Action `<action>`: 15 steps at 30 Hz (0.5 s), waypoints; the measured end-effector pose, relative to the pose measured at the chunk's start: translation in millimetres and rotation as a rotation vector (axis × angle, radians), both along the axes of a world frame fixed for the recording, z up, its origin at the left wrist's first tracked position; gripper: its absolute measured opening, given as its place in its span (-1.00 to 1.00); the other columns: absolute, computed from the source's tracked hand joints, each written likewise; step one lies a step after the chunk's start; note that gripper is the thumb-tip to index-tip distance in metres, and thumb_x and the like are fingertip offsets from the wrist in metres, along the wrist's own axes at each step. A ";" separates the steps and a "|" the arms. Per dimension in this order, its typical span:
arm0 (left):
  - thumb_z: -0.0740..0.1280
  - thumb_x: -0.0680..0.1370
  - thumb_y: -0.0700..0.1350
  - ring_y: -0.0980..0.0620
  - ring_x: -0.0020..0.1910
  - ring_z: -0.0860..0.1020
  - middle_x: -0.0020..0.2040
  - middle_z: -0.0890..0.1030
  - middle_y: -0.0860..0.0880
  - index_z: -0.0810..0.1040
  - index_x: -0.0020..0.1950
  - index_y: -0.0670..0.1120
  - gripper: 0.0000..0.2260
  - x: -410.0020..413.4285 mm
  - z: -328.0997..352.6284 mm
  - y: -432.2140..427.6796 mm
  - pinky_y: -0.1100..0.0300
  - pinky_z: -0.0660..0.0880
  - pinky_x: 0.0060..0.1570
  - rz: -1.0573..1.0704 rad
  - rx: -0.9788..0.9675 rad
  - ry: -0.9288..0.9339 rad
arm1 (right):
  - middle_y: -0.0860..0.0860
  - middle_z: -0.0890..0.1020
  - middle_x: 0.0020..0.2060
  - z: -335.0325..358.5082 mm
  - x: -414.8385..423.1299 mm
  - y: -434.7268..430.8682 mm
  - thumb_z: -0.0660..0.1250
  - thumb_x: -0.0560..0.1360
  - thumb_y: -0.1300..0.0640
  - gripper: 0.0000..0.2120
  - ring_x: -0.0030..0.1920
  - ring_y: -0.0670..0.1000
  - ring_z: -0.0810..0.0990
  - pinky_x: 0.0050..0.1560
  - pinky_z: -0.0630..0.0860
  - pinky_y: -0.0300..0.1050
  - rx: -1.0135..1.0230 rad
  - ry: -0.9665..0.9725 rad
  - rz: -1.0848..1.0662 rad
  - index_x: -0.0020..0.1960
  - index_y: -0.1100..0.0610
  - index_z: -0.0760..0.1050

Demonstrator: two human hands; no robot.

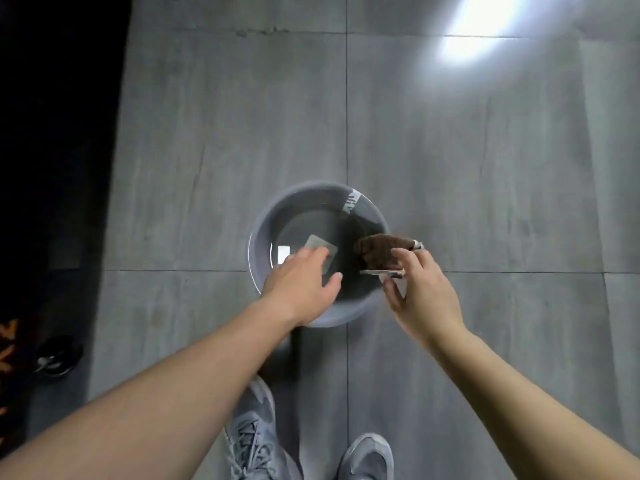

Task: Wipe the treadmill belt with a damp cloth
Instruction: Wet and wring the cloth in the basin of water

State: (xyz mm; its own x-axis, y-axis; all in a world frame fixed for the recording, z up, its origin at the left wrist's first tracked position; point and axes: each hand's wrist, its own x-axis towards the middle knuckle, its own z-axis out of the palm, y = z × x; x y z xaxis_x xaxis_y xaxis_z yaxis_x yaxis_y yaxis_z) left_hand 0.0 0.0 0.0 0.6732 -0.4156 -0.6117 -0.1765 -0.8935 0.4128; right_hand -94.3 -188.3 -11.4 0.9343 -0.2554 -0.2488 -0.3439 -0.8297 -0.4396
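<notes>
Brown cloth [381,250] pinched in right hand [420,292], over basin's right rim | grey water basin [263,230] on tiled floor [485,168] | left hand [301,282] spread above the water

Person viewed from above. Both forearms are bare to the lower frame edge, with no sleeves, watch or bracelet visible. The left hand [300,278] and right hand [420,289] are ungloved; no rings can be made out at this resolution. Footwear: a pair of light grey lace-up athletic shoes with a mesh-like upper; the left shoe [254,434] shows grey laces and a darker grey side panel, the right shoe [369,457] shows only its rounded toe.
</notes>
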 end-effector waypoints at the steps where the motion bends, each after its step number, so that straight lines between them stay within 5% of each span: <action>1: 0.18 0.66 0.17 -0.13 0.39 0.43 0.45 0.45 -0.05 0.34 0.51 0.02 -0.55 0.1 -8.7 -6.8 0.00 0.40 0.24 -0.013 0.003 0.011 | 0.11 0.54 0.14 -8.0 0.3 -6.2 0.39 0.51 0.07 -0.62 0.05 0.18 0.58 -0.05 0.53 0.00 -0.002 -0.038 -0.021 0.29 0.15 0.48; 9: 0.25 0.65 0.13 -0.06 0.48 0.36 0.50 0.39 -0.02 0.22 0.61 0.04 -0.45 0.8 -77.3 -51.4 -0.02 0.35 0.41 0.058 -0.220 0.093 | 0.09 0.45 0.13 -56.4 1.2 -31.2 0.39 0.50 -0.02 -0.55 0.09 0.16 0.52 0.01 0.56 0.03 0.022 -0.019 -0.171 0.35 0.06 0.44; 15: 0.30 0.64 0.12 -0.03 0.49 0.32 0.48 0.40 0.01 0.26 0.60 0.02 -0.44 15.4 -102.1 -69.6 -0.04 0.31 0.46 0.072 -0.323 0.129 | 0.09 0.30 0.42 -71.7 19.6 -32.0 0.37 0.53 -0.08 -0.52 0.40 0.09 0.30 0.30 0.34 -0.06 0.141 0.082 -0.219 0.40 0.03 0.42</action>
State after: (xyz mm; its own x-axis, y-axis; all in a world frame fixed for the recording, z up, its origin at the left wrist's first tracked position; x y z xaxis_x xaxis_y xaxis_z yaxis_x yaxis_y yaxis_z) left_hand 15.4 -69.6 -102.1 0.6334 -0.5558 -0.5384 -0.0460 -0.7216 0.6908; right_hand -74.7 -220.3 -83.0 0.8355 -0.4070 -0.3691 -0.5481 -0.6643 -0.5083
